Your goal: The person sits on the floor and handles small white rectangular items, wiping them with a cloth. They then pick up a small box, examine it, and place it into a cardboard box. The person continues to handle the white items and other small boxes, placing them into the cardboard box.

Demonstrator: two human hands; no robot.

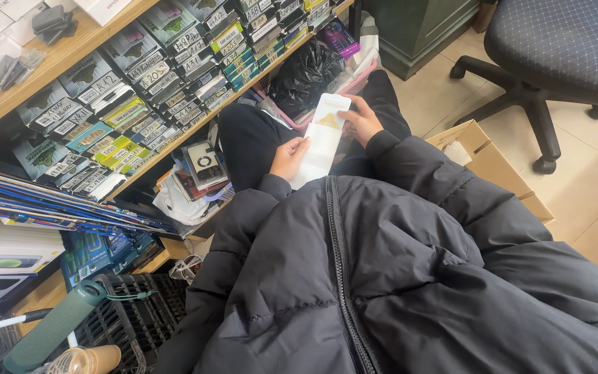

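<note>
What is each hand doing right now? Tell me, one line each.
Left hand: fingers closed on the lower edge of the long white packet.
Right hand: fingers closed on the same packet's upper right edge.

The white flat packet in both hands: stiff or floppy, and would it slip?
The white flat packet looks thin and fairly stiff, staying straight between the left hand and right hand. Probably light. Its smooth face may slide.

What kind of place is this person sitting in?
Probably a small phone-accessory shop or stockroom. Wooden shelves hold rows of labelled slim boxes, and both hands, the left hand and right hand, hold a flat white packet.
</note>
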